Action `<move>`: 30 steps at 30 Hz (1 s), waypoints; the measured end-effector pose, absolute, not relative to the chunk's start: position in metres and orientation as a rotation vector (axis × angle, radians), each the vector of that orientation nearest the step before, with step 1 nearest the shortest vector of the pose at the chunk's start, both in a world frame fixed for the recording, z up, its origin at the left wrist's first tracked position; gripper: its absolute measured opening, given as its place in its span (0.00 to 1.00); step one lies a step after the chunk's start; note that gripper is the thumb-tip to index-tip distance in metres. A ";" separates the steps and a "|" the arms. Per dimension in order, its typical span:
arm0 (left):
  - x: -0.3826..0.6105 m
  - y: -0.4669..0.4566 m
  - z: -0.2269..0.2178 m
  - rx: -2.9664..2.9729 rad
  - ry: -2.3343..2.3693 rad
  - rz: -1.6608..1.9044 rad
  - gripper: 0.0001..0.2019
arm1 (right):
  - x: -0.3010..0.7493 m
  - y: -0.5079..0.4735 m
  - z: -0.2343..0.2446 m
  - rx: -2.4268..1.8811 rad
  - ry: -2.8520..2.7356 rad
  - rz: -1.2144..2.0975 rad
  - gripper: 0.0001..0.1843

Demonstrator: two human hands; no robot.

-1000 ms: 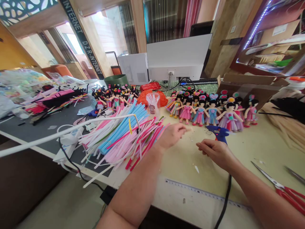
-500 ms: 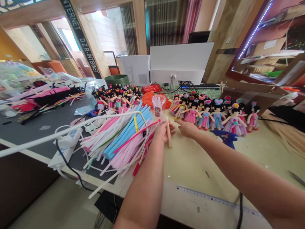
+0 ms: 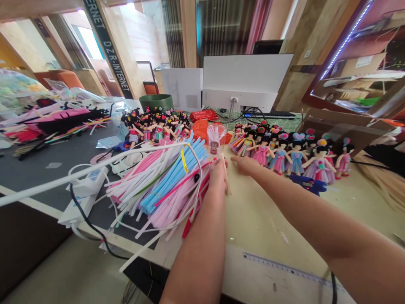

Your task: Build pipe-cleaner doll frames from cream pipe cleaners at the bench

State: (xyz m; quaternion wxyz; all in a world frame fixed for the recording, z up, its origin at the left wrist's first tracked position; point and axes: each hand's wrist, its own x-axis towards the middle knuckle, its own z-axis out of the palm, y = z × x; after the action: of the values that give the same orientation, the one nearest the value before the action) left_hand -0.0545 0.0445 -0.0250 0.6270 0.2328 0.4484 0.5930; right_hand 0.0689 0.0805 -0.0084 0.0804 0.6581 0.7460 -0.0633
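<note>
My left hand (image 3: 218, 174) is closed round a narrow beige pipe cleaner piece (image 3: 226, 180), which stands nearly upright along its fingers. Just to the right, apart from it, my right hand (image 3: 247, 166) hovers over the table with its index finger stretched out and nothing visible in it. Its other fingers are partly hidden. Behind my left hand stands a clear plastic cup (image 3: 216, 141) with pale strips inside. A heap of pink, white and blue pipe cleaners (image 3: 164, 181) lies against my left forearm. Rows of small dolls (image 3: 295, 156) stand beyond my right hand.
A blue glue gun (image 3: 308, 184) lies right of my right forearm. A ruler (image 3: 284, 268) runs along the front edge. A white cable (image 3: 95, 166) arches over the heap near a power strip (image 3: 85, 196). More dolls (image 3: 158, 128) and a monitor (image 3: 247, 80) stand behind.
The view has shifted slightly, so most things appear a little farther right. The beige piece in my left hand has turned and shows narrower. My right hand stays stretched out beside it.
</note>
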 end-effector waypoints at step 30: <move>-0.051 0.036 -0.016 0.623 1.076 1.332 0.03 | 0.129 -0.115 -0.034 2.187 2.411 -0.201 0.23</move>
State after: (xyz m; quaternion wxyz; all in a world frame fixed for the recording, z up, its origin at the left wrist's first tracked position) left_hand -0.0510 0.0360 -0.0162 0.6131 0.2700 0.4665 0.5776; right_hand 0.1294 -0.1151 -0.0340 -0.0597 0.6694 0.7379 -0.0615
